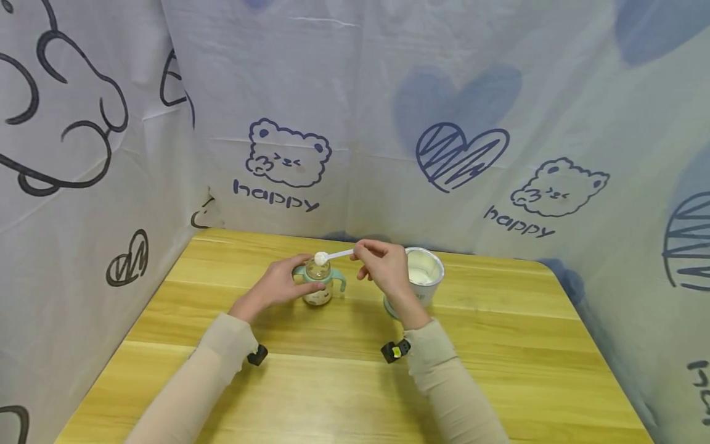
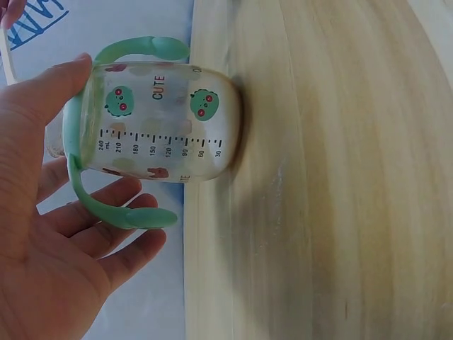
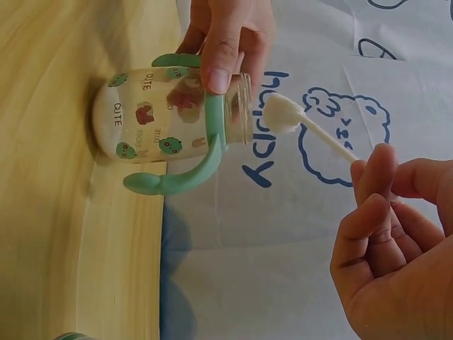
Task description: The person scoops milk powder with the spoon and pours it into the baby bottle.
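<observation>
A clear baby bottle point(image 1: 318, 298) with green handles and printed cartoon figures stands upright and uncapped on the table. My left hand point(image 1: 281, 282) grips it at the collar, the thumb across the near side and fingers behind, one handle lying over the fingers in the left wrist view. Measuring marks run along the bottle's wall point(image 2: 159, 120). With thumb and fingertips my right hand point(image 1: 384, 266) pinches the thin handle of a white scoop point(image 1: 339, 253). Heaped with white powder point(image 3: 281, 113), the scoop's bowl is close over the bottle's open mouth point(image 3: 244, 110).
Right of the bottle, partly behind my right forearm, is an open tin point(image 1: 427, 290) with white powder inside. A pale green round edge point(image 1: 390, 308) shows at its base. Printed cloth point(image 1: 366, 185) hangs behind the wooden table point(image 1: 499, 345) and along its sides.
</observation>
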